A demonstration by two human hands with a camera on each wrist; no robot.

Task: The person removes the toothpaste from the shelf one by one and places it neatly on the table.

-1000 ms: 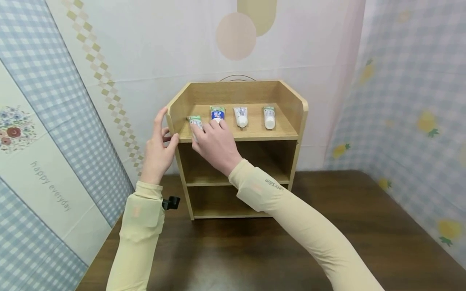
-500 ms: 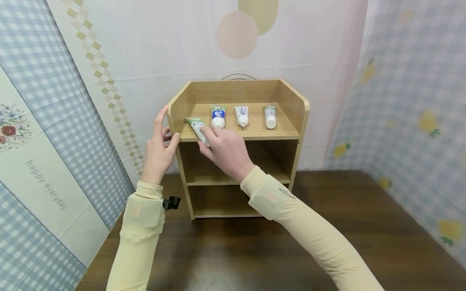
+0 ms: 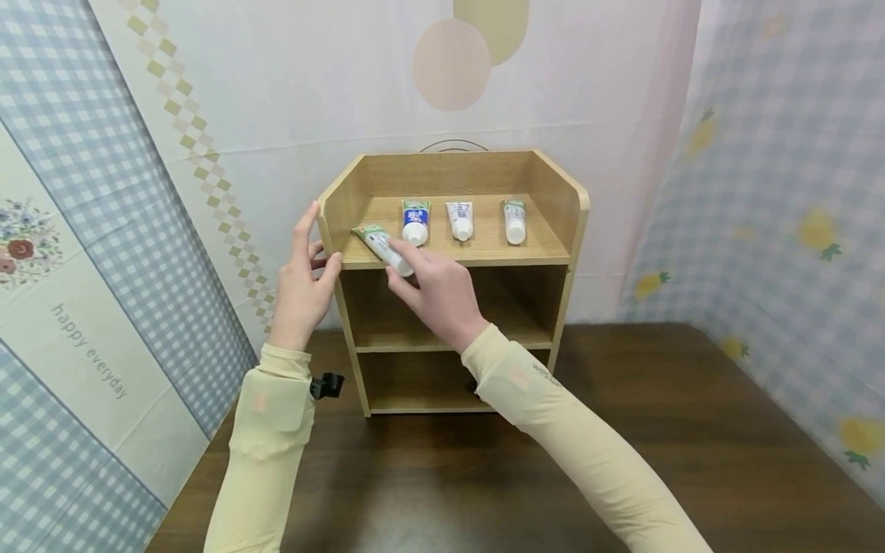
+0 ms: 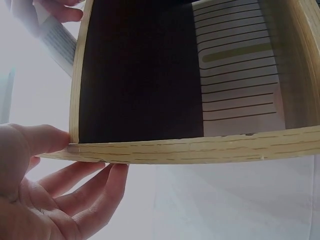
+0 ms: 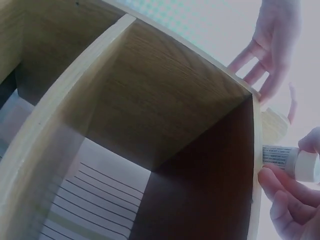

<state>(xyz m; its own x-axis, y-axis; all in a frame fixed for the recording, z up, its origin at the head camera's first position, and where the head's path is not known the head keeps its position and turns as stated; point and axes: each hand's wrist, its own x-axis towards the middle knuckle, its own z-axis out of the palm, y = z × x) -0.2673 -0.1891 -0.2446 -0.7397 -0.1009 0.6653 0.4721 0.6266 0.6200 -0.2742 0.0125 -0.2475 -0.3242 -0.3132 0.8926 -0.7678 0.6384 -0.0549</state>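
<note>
My right hand pinches a small white-and-green toothpaste tube near its white cap, between thumb and fingers. The tube lies slanted at the left end of the top shelf, its cap end at the front edge. In the right wrist view its white cap shows between the fingertips. My left hand holds the left side panel of the small wooden shelf unit, thumb at the front edge and fingers along the outside. To the right of the held tube lie a blue-and-green tube, a white tube and another white-and-green tube.
Two lower compartments open to the front below the top shelf. The unit stands on a dark brown table, with a patterned cloth hanging behind it. A black clip sits at the left wrist.
My right hand has drawn back toward the right and front, turning the leftmost tube from nearly straight to slanted, cap end frontward. My left hand has stayed on the side panel.
</note>
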